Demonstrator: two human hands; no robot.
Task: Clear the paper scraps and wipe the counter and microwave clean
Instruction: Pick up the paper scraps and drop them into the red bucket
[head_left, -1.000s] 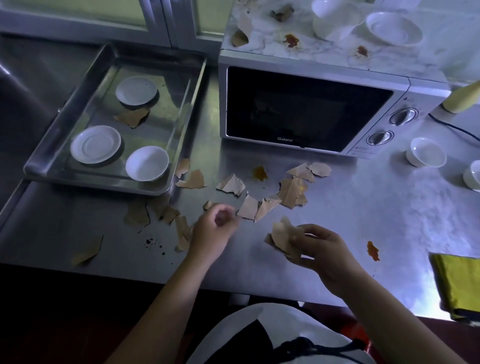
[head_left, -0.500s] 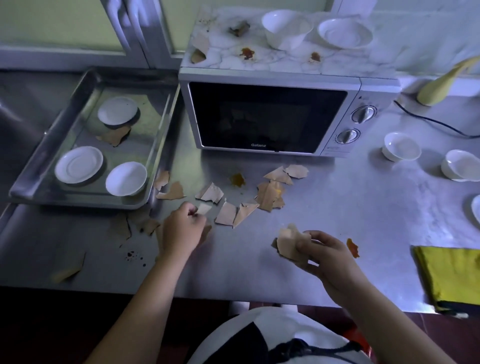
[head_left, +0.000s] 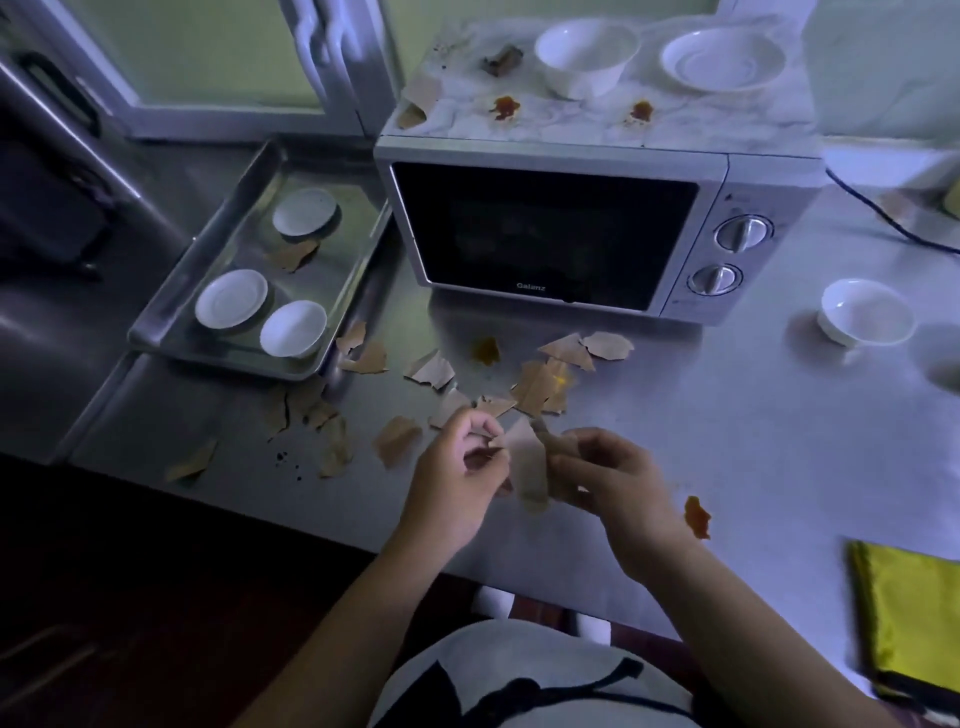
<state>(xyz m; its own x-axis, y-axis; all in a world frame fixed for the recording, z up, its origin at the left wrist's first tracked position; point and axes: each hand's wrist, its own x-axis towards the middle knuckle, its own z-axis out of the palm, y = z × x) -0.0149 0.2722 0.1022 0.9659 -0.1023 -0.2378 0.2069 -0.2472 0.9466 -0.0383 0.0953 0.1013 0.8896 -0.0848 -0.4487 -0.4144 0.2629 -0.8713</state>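
Dim counter; left hand and right hand pinch blurred paper scraps.

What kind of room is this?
Probably a kitchen, perhaps one in a canteen or restaurant. There is a microwave standing on a steel counter, and beside it a metal tray holding small white dishes.

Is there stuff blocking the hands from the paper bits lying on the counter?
Nothing visible does. The paper bits lie on the open counter just past the left hand and right hand, which hold bits too; the microwave stands behind them.
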